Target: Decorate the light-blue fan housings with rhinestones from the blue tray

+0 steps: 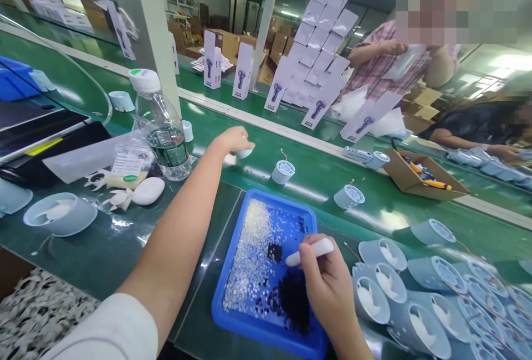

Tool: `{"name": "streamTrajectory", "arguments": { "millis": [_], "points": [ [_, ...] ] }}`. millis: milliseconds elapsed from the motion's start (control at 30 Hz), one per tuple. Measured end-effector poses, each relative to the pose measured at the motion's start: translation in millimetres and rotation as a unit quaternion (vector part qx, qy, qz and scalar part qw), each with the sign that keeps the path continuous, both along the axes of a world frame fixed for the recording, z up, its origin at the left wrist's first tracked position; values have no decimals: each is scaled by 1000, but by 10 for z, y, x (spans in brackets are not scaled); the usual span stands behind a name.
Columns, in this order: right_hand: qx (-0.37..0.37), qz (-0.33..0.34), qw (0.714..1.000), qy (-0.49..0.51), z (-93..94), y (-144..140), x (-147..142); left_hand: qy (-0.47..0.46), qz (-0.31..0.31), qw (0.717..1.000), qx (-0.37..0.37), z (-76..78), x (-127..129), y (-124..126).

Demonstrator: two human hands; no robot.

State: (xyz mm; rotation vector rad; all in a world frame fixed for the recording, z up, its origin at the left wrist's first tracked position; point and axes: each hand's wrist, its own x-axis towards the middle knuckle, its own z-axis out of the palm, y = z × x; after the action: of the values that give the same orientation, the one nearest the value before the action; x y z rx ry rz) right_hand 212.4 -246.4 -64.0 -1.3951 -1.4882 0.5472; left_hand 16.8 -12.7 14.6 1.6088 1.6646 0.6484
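The right hand (pixel 328 279) clamps one white pen-shaped tool (pixel 310 252) over a blue tray (pixel 266 338); the left hand (pixel 236 139), outstretched, curls over one pale-blue part (pixel 245 153), grip unclear. Work appears midway: three wired housings (pixel 284 174) stand beyond the right hand, uncountable others (pixel 432 279) at its right; loose parts (pixel 249 271) remain.

Tray (pixel 257 331) is lying near centre, small pieces (pixel 249 260) spreading inside; my right hand (pixel 328 277) is hovering over its right side, my left hand (pixel 236 141) beyond its far edge. Bottle (pixel 166 141) is standing left, housings (pixel 436 274) are crowding near right, cartons (pixel 320 44) are lining the far side.
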Motion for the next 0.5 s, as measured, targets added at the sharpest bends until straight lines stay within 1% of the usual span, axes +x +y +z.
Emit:
{"name": "streamTrajectory", "arguments": {
  "millis": [100,167,300,400,500],
  "points": [
    [10,-29,1000,-4,-8,4,18,-107,-71,991,28,155,230,-106],
    [13,-37,999,0,-8,7,24,-163,-85,981,55,241,348,-184],
    [2,-15,1000,13,-6,10,21,-174,-84,977,88,340,464,-303],
    [-9,3,1000,10,-2,8,16,-172,-74,978,95,373,483,-344],
    [-7,7,1000,-3,14,4,23,-178,-65,977,97,394,488,-366]
  ]
}}
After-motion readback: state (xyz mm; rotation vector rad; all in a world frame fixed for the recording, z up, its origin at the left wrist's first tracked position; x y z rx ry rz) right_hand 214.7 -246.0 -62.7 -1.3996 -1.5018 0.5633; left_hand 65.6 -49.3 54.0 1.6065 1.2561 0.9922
